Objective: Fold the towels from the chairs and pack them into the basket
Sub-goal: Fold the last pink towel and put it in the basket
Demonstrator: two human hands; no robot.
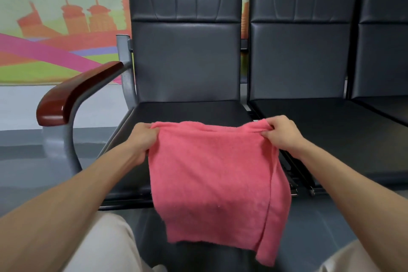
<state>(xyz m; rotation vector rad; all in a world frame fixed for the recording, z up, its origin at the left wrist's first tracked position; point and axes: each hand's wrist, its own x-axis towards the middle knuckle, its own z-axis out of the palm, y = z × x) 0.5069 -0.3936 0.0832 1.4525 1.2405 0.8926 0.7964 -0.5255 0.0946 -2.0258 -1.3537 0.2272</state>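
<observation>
Pink terry towel (212, 172) is held up by its two upper corners and hangs freely between them. The upper left corner is gripped by the left hand (143, 139), whose fingers (153, 133) are curled round the bunched cloth. The upper right corner is pinched by the right hand (282, 133), with its fingers (268, 128) pressed together on a small gathered fold. The top edge is stretched between the hands with a slight sag in the middle.

The cloth is seen doubled: a second layer shows along the right edge and hangs lower than the front layer, ending in a loose corner at the bottom right. The top edge is placed over the front part of the seat of the leftmost chair (185, 62). Contact with the seat cannot be told. The lower part hangs past the seat's front edge, between the knees in light trousers (114, 247).

A black middle chair (298, 51) is noted just beside the first, and a third chair (384, 40) at the right edge. A red-brown wooden armrest (75, 93) is fixed on the left side of the row. A coloured wall mural (55, 35) and grey floor (28, 161) are recorded behind.
</observation>
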